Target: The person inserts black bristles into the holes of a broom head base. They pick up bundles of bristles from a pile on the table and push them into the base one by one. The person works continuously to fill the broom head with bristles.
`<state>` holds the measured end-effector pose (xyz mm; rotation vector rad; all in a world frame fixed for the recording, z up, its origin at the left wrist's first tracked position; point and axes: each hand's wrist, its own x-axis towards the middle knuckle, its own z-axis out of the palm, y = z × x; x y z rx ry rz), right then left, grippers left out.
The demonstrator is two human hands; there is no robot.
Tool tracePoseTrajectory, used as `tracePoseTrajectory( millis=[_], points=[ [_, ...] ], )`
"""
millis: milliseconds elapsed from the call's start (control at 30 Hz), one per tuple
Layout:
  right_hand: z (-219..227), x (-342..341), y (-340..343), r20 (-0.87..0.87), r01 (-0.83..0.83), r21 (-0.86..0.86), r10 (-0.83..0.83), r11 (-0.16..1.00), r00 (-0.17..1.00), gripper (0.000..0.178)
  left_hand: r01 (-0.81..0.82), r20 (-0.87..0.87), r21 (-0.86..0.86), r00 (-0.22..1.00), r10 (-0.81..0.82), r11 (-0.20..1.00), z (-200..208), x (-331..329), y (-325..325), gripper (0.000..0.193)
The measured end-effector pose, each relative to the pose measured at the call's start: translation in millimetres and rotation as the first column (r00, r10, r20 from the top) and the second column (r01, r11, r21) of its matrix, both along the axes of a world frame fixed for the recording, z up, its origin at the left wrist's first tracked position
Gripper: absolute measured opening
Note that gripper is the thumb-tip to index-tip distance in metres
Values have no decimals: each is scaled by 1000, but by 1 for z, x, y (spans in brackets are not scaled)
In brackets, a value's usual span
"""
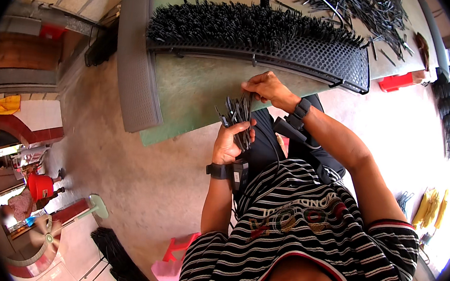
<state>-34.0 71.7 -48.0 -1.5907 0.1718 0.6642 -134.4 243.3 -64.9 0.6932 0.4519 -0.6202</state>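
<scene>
My left hand (229, 143) is closed around a bundle of thin black strips (237, 111), their ends fanning upward just off the table's front edge. Above it, the thumb and fingers of my right hand (269, 89) are pinched together at the top of the bundle, seemingly on the end of one black strip. Beyond both hands lies a long black perforated panel (325, 60) with a wire frame. Dense upright black strips (220, 23) fill its left and rear part, while bare holes show toward the front right. Neither hand touches the panel.
The panel rests on a green table (195, 86), beside a stack of grey perforated sheets (136, 72) at the left. Loose black strips (359, 12) are heaped at the far right. A red stool (396, 82) stands past the right edge. A fan (49, 237) is at the lower left.
</scene>
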Motion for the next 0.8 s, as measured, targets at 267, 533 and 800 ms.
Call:
tracePoseTrajectory(
  millis=[267,533,800],
  points=[
    [25,-15,-16,267,-27,63,9,998,964,26,-30,23,68,999,28,997,23,3,-21,27],
    [29,-18,-20,423,37,163,-103,986,900,19,-111,137,128,986,94,985,48,8,-24,23],
    [65,-32,-37,453,181,128,-220,975,864,16,-63,262,202,965,8,977,79,10,-41,14]
  ],
)
